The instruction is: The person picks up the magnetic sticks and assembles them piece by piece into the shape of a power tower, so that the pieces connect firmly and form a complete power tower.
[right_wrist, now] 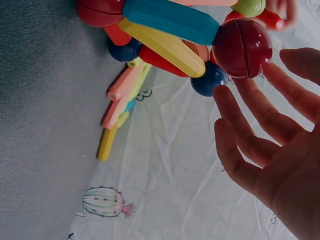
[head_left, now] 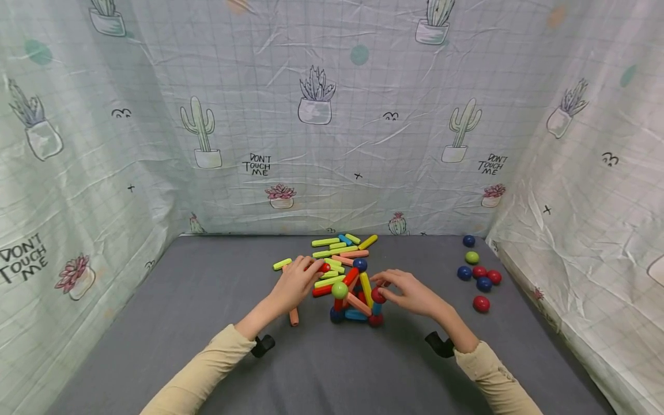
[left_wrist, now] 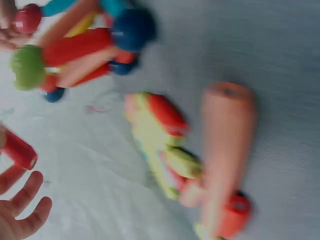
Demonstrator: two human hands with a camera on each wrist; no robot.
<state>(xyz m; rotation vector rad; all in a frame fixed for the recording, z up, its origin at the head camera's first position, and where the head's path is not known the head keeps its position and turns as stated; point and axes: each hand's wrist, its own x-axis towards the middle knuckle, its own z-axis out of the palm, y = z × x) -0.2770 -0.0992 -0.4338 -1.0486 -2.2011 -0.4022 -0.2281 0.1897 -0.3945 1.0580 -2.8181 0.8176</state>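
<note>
My left hand (head_left: 297, 283) pinches a short red magnetic rod (left_wrist: 21, 151) between thumb and fingers, above the loose rods and left of a built frame of rods and balls. That frame stands on the table between both hands. Its upper corners are a green ball (head_left: 339, 290), a blue ball (head_left: 360, 264) and a dark red ball (right_wrist: 245, 47). Yellow (right_wrist: 167, 47), blue (right_wrist: 170, 21), red and salmon rods join them. At the frame's right side, my right hand (head_left: 411, 293) has loosely extended fingers, with fingertips right at the dark red ball and the thumb beside it.
Loose rods in lime (head_left: 325, 242), yellow (head_left: 368, 242), salmon and red lie behind the frame. A salmon rod (head_left: 294, 317) lies below my left hand. Several loose balls, among them a red one (head_left: 481, 304), sit at the table's right. A printed curtain (head_left: 358, 144) surrounds the table.
</note>
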